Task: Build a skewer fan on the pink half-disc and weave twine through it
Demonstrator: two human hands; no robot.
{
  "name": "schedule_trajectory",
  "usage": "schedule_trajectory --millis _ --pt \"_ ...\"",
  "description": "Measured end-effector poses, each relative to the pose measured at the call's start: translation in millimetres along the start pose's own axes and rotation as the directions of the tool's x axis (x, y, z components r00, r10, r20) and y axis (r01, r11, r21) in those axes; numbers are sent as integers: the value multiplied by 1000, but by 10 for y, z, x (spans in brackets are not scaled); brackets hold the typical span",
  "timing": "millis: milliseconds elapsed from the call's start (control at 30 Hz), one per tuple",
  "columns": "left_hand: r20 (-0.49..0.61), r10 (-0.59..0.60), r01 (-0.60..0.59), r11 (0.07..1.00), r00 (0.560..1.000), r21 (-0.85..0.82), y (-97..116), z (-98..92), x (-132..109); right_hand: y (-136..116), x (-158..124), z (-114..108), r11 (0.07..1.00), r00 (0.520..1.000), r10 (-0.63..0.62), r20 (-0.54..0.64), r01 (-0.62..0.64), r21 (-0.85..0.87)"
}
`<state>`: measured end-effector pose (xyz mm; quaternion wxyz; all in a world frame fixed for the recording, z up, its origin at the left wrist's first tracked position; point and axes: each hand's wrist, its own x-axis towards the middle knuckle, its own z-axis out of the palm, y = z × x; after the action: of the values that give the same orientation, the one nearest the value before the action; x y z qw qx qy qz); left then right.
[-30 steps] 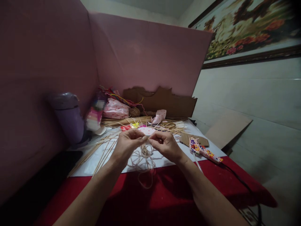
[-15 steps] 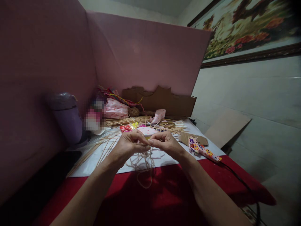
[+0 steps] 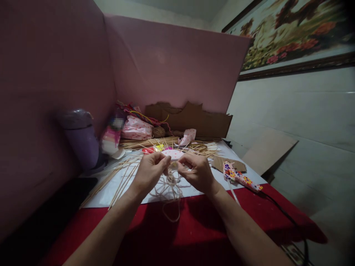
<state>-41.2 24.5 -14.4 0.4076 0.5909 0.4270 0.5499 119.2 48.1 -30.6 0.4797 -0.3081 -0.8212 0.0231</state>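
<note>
My left hand (image 3: 152, 170) is pinched closed at the near left side of a round piece covered in white cloth with pink dots (image 3: 172, 154). Thin sticks fan out from that piece. To its right my right hand (image 3: 196, 170) has its fingers curled together at the near edge. A loose tangle of twine (image 3: 171, 188) hangs below and between the hands, over the white sheet's front edge. What exactly lies between the fingertips is too small to make out; the twine runs up close to them.
A floral glue gun (image 3: 241, 178) with a dark cord lies right, beside a cardboard scrap (image 3: 219, 163). Bundled sticks (image 3: 104, 184) lie left on the white sheet (image 3: 104, 197). A purple tumbler (image 3: 83, 144) stands far left. Dotted cloth (image 3: 137, 128), a twine ball (image 3: 158, 132) and cardboard (image 3: 205, 123) are behind.
My hands, whose fingertips met before, have moved apart a little. The right hand has turned, with its fingers more curled. More of the dotted piece's near edge shows between them.
</note>
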Motion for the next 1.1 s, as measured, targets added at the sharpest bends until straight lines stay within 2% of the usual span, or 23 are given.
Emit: schedule_trajectory --millis 67,133,233,333,433,600,700,867,967,1100 --pt "75 -96 94 995 992 33 -20 -3 -5 -15 -3 -8 999 999 -37 10 38 -26" --pt "177 -199 200 980 964 14 -31 -13 -14 -23 -8 -18 998 998 -55 41 56 -21" --pt "245 -243 275 955 939 -107 -37 -30 -19 -29 -16 -25 999 997 -50 67 49 14" --pt "150 -225 255 938 963 -233 -32 -37 -10 -31 -19 -22 998 996 6 85 -11 62" --pt "65 -183 194 940 981 -279 -14 -37 -2 -28 -5 -26 984 986 99 134 -117 137" --pt "62 -133 145 947 989 -288 23 -44 -10 -15 44 -50 874 947 197 254 -287 392" --pt "101 -124 149 944 987 -293 42 -47 -22 -9 61 -67 738 902 228 368 -406 539" --pt "256 -32 115 942 966 -315 47 -59 -33 23 48 -97 546 805 248 539 -576 608" --pt "328 21 89 945 944 -314 27 -75 -29 39 35 -102 481 769 207 604 -618 622" --pt "365 34 69 962 930 -265 -9 -89 -28 32 27 -94 464 754 164 636 -628 625"
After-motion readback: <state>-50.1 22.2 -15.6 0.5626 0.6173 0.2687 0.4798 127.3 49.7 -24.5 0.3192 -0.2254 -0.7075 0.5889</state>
